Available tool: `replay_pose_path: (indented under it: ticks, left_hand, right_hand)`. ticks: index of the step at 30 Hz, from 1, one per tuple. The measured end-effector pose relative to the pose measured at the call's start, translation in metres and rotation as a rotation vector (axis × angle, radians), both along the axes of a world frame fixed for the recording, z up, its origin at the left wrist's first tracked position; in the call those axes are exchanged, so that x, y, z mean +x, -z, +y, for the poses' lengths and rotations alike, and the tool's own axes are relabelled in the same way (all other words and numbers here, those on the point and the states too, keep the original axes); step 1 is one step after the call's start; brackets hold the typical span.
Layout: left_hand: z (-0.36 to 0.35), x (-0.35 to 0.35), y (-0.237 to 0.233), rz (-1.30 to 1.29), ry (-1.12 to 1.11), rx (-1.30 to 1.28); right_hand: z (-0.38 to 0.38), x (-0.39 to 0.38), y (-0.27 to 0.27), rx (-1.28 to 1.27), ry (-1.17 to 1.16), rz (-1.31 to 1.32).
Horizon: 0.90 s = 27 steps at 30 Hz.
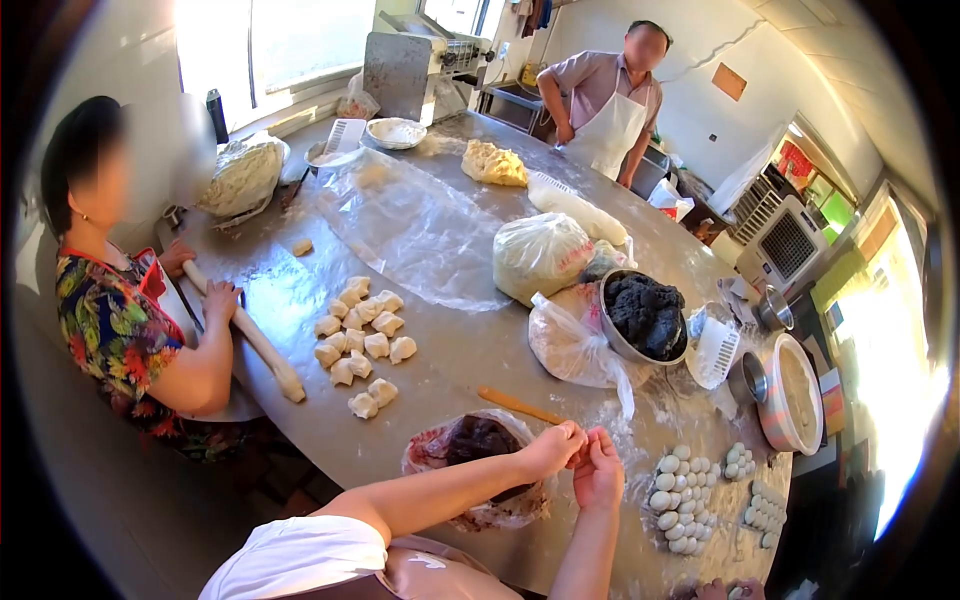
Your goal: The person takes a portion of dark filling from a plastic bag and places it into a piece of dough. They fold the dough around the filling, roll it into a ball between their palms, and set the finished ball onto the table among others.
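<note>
My left hand (pixel 550 449) and my right hand (pixel 599 471) meet above the front of the metal table (pixel 440 345). The fingers of both are closed together; what they hold, if anything, is too small to tell. Just left of them, under my left forearm, lies an open plastic bag (pixel 425 450) with a dark filling (pixel 480 440) in it. A thin wooden stick (pixel 520 406) lies behind the bag, close to my left hand. Several pale round balls (pixel 682 500) are grouped to the right of my hands.
At the left a co-worker's hands rest on a long dough roll (pixel 255 345), near several dough pieces (pixel 365 330). A metal bowl of dark paste (pixel 645 315) and bagged dough (pixel 540 255) stand beyond my hands. Another person (pixel 610 100) stands across the table.
</note>
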<state>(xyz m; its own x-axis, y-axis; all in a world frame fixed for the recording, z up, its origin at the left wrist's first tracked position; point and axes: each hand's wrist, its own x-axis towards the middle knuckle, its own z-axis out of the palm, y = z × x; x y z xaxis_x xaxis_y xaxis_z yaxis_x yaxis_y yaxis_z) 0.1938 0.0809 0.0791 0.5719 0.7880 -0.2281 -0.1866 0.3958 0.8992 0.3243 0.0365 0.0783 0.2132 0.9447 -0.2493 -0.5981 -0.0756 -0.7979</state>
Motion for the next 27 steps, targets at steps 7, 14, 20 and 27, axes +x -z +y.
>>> replay_pose_path:
  ticks: [7,14,20,27]
  left_hand:
    - [-0.026,0.039,-0.002,0.457,-0.466,0.537]
    - [-0.035,0.034,-0.017,-0.047,0.227,-0.12]
    - [-0.039,0.04,-0.016,-0.257,0.236,-0.126]
    - [-0.055,0.048,-0.003,-0.231,0.037,0.241]
  right_hand:
    - [-0.002,-0.014,0.003,0.116,-0.075,0.252]
    - [-0.003,-0.006,-0.029,0.268,0.131,0.222]
    - [-0.008,0.004,-0.039,0.297,0.259,0.324]
    - [-0.009,0.012,-0.032,0.31,0.096,0.445]
